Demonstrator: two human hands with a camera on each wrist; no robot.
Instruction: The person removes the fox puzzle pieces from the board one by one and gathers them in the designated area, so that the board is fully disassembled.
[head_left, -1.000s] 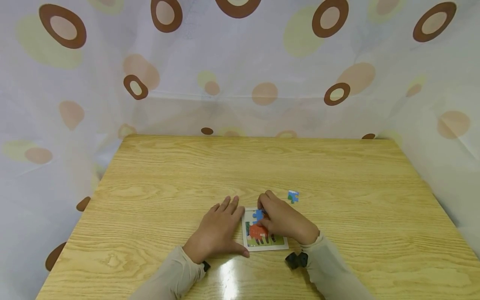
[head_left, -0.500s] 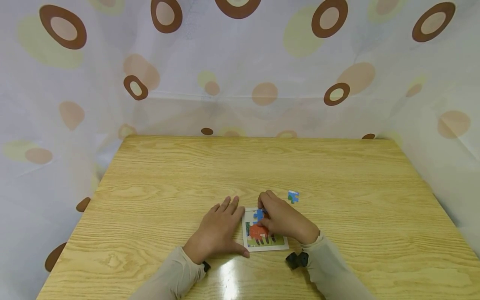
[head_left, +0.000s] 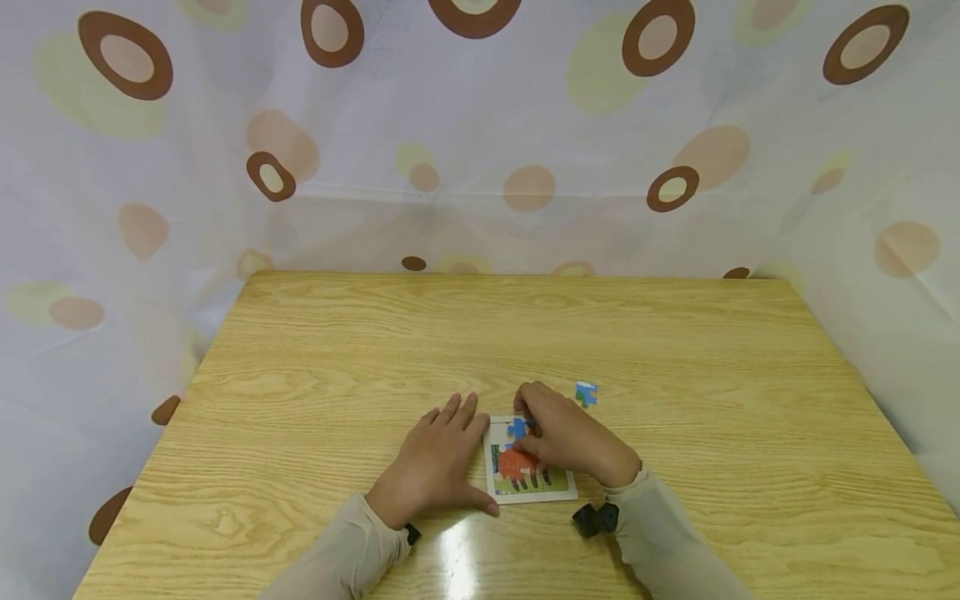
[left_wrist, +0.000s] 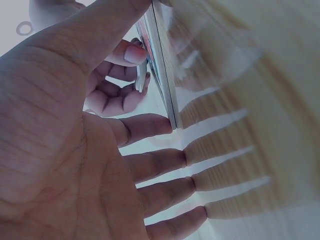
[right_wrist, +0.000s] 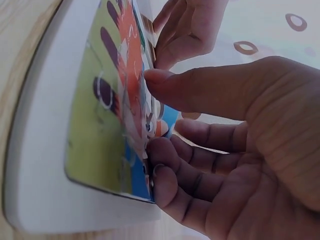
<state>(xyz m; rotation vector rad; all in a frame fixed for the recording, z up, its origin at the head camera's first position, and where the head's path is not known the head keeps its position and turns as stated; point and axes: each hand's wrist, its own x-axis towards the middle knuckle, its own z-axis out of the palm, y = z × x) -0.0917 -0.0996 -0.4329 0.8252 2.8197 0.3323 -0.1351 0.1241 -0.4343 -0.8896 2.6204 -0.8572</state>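
A small jigsaw puzzle tray (head_left: 540, 498) with a white border lies near the table's front, showing a red animal on green ground. My left hand (head_left: 437, 462) rests spread along its left side, the index fingertip and thumb at its border. Over the tray's upper right, my right hand (head_left: 573, 440) pinches a blue puzzle piece (head_left: 517, 428) between thumb and fingers. The right wrist view shows this piece (right_wrist: 170, 118) raised at a tilt above the picture, partly covered by the fingers. Beyond the right hand, a loose blue-and-green puzzle piece (head_left: 586, 393) lies flat on the table.
The wood-grain table (head_left: 337, 333) reaches back to a pale curtain (head_left: 480, 125) with brown and peach ovals, which also hangs along both sides. A black wrist device (head_left: 595, 520) sits below the right wrist, just off the tray's lower right corner.
The pinched blue piece and the right fingers have shifted very slightly. My left hand, the tray and the loose piece stay in place.
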